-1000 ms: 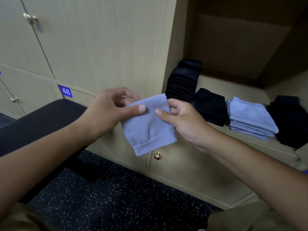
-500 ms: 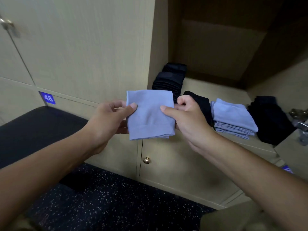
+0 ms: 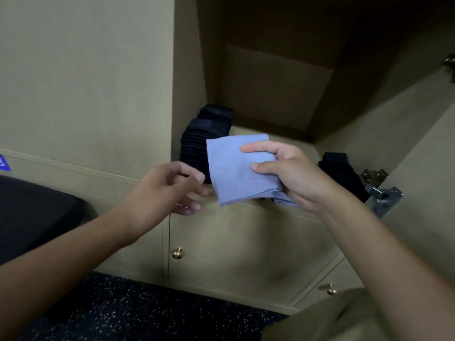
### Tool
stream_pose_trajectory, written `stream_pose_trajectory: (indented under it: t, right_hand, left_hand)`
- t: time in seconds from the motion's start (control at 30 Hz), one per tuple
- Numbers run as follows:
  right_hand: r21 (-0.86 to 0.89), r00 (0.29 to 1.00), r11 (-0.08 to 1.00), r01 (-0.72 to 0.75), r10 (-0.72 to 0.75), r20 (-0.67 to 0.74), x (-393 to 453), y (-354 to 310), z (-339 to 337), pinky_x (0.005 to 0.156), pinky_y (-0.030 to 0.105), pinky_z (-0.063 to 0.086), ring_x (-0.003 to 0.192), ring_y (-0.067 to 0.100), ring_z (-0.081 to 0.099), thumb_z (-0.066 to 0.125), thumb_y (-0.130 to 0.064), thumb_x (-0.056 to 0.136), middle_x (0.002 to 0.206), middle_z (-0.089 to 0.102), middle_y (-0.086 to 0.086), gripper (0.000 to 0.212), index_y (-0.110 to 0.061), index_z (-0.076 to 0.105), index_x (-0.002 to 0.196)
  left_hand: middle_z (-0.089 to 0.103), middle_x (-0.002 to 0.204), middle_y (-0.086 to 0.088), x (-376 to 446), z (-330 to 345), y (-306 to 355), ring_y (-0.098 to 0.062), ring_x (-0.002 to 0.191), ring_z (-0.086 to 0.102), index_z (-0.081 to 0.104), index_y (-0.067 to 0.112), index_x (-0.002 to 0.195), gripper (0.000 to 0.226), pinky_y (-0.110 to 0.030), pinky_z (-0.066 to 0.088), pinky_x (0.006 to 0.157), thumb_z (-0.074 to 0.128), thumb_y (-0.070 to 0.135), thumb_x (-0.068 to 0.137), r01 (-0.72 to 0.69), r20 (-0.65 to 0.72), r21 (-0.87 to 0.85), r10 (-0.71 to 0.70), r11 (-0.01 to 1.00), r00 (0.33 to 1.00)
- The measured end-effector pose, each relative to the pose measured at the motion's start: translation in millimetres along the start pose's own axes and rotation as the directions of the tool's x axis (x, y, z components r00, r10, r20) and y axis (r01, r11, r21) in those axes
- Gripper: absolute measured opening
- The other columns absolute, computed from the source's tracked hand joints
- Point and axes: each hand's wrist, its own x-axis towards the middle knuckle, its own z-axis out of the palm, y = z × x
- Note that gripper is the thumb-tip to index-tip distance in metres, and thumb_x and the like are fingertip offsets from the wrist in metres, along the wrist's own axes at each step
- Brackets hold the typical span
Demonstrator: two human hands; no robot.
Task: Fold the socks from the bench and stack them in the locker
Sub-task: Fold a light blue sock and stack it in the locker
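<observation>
Blue cotton, folded into a flat near-square, sat in the right hand (image 3: 293,175): this blue sock (image 3: 238,168) was pinched along its right edge, thumb on top and the other fingers (image 3: 248,148) curled over its upper corner. It hung in the air just in front of the open locker (image 3: 278,94), over the front lip of the locker's floor. The left hand (image 3: 162,190) was beside the sock's lower left corner, fingers loosely bent and holding nothing; whether a fingertip brushed the fabric could not be told.

The relation that mattered lay ahead of and below the sock. Under the right hand's heel a sliver of matching blue pile (image 3: 283,201) peeked out, mostly hidden by the hand, so the stack for this colour appeared to lie almost directly beneath the held piece. A tall stack of black socks (image 3: 197,141) stood at the locker's left wall, behind the sock's left edge, and more dark socks (image 3: 342,171) lay to the right. The right hand was plainly the nearer one for the placement. The sock's folded edges ran roughly square to the locker front, tilted slightly, so a small turn would likely be needed to line it up.
</observation>
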Motion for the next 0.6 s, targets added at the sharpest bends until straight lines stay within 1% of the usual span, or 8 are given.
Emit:
stream_pose_trajectory:
  t: [0.07, 0.1, 0.17, 0.27, 0.43, 0.47, 0.57, 0.6]
  right_hand:
    - [0.001, 0.996, 0.999, -0.038, 0.038, -0.078, -1, 2, -20, 0.09, 0.034, 0.054, 0.101, 0.024, 0.07, 0.064, 0.0, 0.092, 0.121, 0.072, 0.01, 0.032, -0.022, 0.078, 0.109]
    - [0.001, 0.991, 0.999, -0.054, 0.054, -0.121, -2, 3, -29, 0.086, 0.032, 0.055, 0.099, 0.022, 0.071, 0.063, -0.002, 0.093, 0.119, 0.072, 0.008, 0.03, -0.023, 0.079, 0.109]
    - [0.024, 0.976, 0.997, -0.072, 0.075, -0.205, -1, 8, -45, 0.08, 0.028, 0.057, 0.099, 0.021, 0.071, 0.063, -0.005, 0.094, 0.117, 0.073, 0.004, 0.027, -0.023, 0.079, 0.107]
    - [0.131, 0.943, 0.989, -0.076, 0.113, -0.313, 2, 17, -64, 0.072, 0.029, 0.059, 0.092, 0.022, 0.073, 0.064, -0.006, 0.095, 0.11, 0.076, 0.01, 0.022, -0.018, 0.077, 0.108]
    - [0.186, 0.898, 0.98, -0.07, 0.143, -0.417, 14, 32, -80, 0.068, 0.028, 0.06, 0.084, 0.021, 0.074, 0.068, -0.005, 0.093, 0.103, 0.075, 0.013, 0.018, -0.013, 0.075, 0.107]
    - [0.195, 0.892, 0.978, -0.069, 0.148, -0.428, 16, 35, -81, 0.069, 0.029, 0.061, 0.086, 0.022, 0.073, 0.068, -0.004, 0.093, 0.104, 0.074, 0.014, 0.017, -0.012, 0.074, 0.108]
    - [0.242, 0.886, 0.968, -0.07, 0.172, -0.43, 22, 40, -83, 0.084, 0.035, 0.062, 0.093, 0.026, 0.072, 0.068, -0.003, 0.094, 0.109, 0.073, 0.018, 0.018, -0.008, 0.072, 0.11]
    - [0.254, 0.887, 0.964, -0.074, 0.18, -0.424, 24, 42, -84, 0.085, 0.036, 0.062, 0.092, 0.026, 0.072, 0.067, -0.002, 0.094, 0.107, 0.073, 0.018, 0.018, -0.007, 0.072, 0.111]
  left_hand:
    - [0.078, 0.092, -0.004, 1, 3, -4, -0.024, 0.075, 0.075, 0.069, 0.013, 0.102, 0.008, -0.038, 0.059, 0.073, 0.064, 0.018, 0.099, -0.052, 0.06, 0.159, 0.043, 0.986, 0.997]
    - [0.077, 0.091, -0.003, 1, 5, -7, -0.022, 0.076, 0.075, 0.07, 0.015, 0.1, 0.006, -0.038, 0.059, 0.073, 0.065, 0.017, 0.098, -0.066, 0.088, 0.199, 0.05, 0.978, 0.995]
    - [0.077, 0.09, -0.002, 1, 8, -9, -0.022, 0.076, 0.076, 0.071, 0.015, 0.098, 0.006, -0.036, 0.057, 0.074, 0.067, 0.018, 0.096, -0.069, 0.132, 0.215, 0.041, 0.974, 0.99]
    - [0.078, 0.088, -0.002, 2, 13, -10, -0.023, 0.077, 0.076, 0.072, 0.014, 0.097, 0.006, -0.038, 0.058, 0.077, 0.067, 0.016, 0.096, -0.055, 0.162, 0.222, 0.019, 0.974, 0.987]
    - [0.079, 0.088, -0.003, 2, 16, -11, -0.024, 0.077, 0.076, 0.072, 0.014, 0.097, 0.008, -0.047, 0.06, 0.084, 0.065, 0.012, 0.098, -0.059, 0.195, 0.255, 0.008, 0.965, 0.981]
    - [0.079, 0.088, -0.003, 2, 15, -12, -0.025, 0.078, 0.077, 0.072, 0.014, 0.097, 0.008, -0.049, 0.06, 0.085, 0.065, 0.012, 0.098, -0.055, 0.201, 0.256, 0.003, 0.965, 0.98]
    - [0.079, 0.089, -0.003, 2, 16, -14, -0.024, 0.079, 0.077, 0.072, 0.014, 0.098, 0.008, -0.05, 0.06, 0.088, 0.065, 0.014, 0.098, -0.049, 0.229, 0.265, -0.014, 0.963, 0.973]
    - [0.079, 0.089, -0.004, 1, 16, -14, -0.024, 0.079, 0.077, 0.072, 0.013, 0.098, 0.008, -0.05, 0.06, 0.088, 0.064, 0.014, 0.099, -0.045, 0.234, 0.27, -0.021, 0.962, 0.972]
